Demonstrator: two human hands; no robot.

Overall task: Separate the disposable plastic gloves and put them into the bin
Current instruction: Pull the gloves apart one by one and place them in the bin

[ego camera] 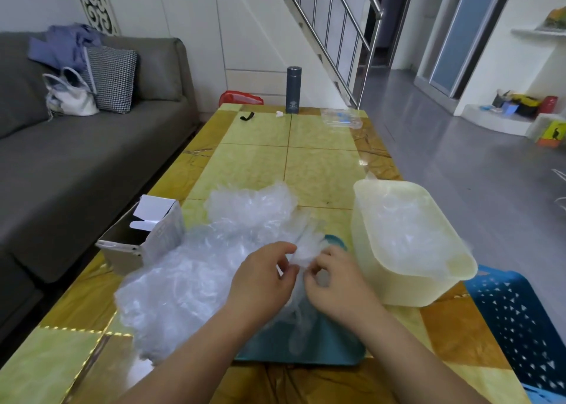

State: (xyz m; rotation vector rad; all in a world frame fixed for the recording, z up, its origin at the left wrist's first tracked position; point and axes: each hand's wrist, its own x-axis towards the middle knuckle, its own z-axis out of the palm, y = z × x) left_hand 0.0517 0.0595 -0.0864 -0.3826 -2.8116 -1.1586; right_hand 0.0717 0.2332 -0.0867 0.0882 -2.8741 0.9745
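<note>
A big loose heap of clear disposable plastic gloves (pixel 196 265) covers the near left of the table. My left hand (pixel 263 278) and my right hand (pixel 333 284) meet over a teal tray (pixel 330 351), both pinching a small bunch of gloves (pixel 306 244) between fingertips and thumbs. One glove hangs down from the bunch onto the tray. The cream plastic bin (pixel 441 284) stands just right of my right hand, with several clear gloves lying inside it.
An open cardboard box (pixel 147 238) sits left of the heap. At the far end of the yellow tiled table (pixel 318 164) stand a dark flask (pixel 293 89) and a clear packet (pixel 341 118). A grey sofa (pixel 76 158) runs along the left; a blue perforated crate (pixel 517 321) is at the right.
</note>
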